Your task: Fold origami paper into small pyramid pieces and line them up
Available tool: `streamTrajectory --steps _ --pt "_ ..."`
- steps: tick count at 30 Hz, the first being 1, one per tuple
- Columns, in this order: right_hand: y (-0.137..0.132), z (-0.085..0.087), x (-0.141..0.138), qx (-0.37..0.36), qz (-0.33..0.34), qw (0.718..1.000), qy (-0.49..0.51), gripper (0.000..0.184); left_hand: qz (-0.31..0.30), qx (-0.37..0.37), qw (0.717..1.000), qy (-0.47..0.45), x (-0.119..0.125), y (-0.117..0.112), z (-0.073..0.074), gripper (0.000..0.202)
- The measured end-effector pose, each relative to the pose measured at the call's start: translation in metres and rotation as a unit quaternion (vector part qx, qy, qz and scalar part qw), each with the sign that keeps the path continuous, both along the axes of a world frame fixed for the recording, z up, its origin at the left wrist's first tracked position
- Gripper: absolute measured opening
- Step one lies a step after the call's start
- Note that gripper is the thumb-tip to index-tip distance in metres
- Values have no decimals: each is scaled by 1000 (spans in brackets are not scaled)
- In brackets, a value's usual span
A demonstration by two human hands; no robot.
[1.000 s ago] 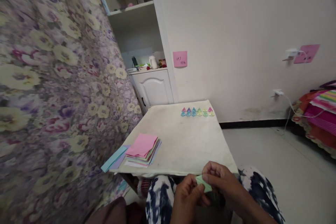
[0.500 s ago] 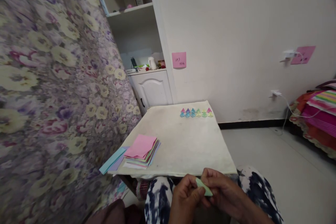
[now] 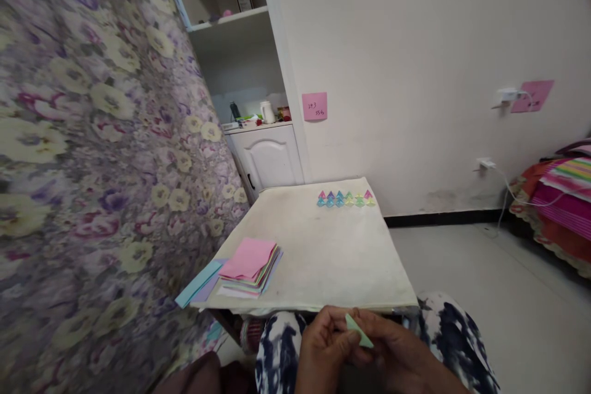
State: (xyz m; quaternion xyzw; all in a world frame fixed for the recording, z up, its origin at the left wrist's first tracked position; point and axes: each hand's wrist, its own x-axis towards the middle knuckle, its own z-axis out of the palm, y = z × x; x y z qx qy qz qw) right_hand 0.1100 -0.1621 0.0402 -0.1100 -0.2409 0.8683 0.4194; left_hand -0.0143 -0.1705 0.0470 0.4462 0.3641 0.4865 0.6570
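My left hand (image 3: 325, 348) and my right hand (image 3: 399, 354) meet over my lap, just below the table's near edge. Both pinch a small folded green paper (image 3: 358, 330), held between the fingertips. On the cream table (image 3: 341, 258) a stack of coloured paper squares (image 3: 249, 265) with a pink sheet on top lies at the left, beside a blue strip (image 3: 197, 284). A row of small folded paper shapes (image 3: 345, 199) in pink, blue and green stands at the table's far edge.
A floral curtain or cover (image 3: 92, 154) fills the left side. Behind the table stand a white cabinet (image 3: 268, 154) with shelves and a wall with a pink note (image 3: 314, 106). A bed with striped bedding (image 3: 561, 203) is at the right, with grey floor between.
My hands have sunk slightly lower and closer together, turning the green paper between the fingers. The table things have not moved.
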Motion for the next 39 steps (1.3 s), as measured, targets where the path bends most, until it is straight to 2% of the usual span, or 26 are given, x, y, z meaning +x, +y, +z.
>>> streamTrajectory --steps 5,10,15,18,21,23,31,35,39 --pt "-3 3 -1 -6 -16 1000 3 25 16 -8 1000 -5 0 1 -3 21" --pt "-2 0 1 -2 -34 998 -51 24 27 -4 1000 5 0 1 0 24" --pt "1 -8 1 25 -108 985 -134 33 20 -21 999 33 -2 2 -5 24" --pt "5 -19 1 47 -136 970 -197 37 41 -25 998 37 -2 4 -9 25" --pt "7 -26 3 84 -170 942 -276 38 54 -25 998 31 -1 5 -11 25" --pt "6 -27 6 109 -165 930 -311 39 65 -21 997 30 0 4 -11 25" --pt "6 -27 18 172 -170 911 -335 30 95 10 995 39 4 4 -17 23" --pt "6 -19 22 186 -170 889 -382 26 80 20 994 72 3 1 -9 19" --pt "3 -3 21 224 -209 837 -454 17 60 40 991 114 1 -4 8 14"
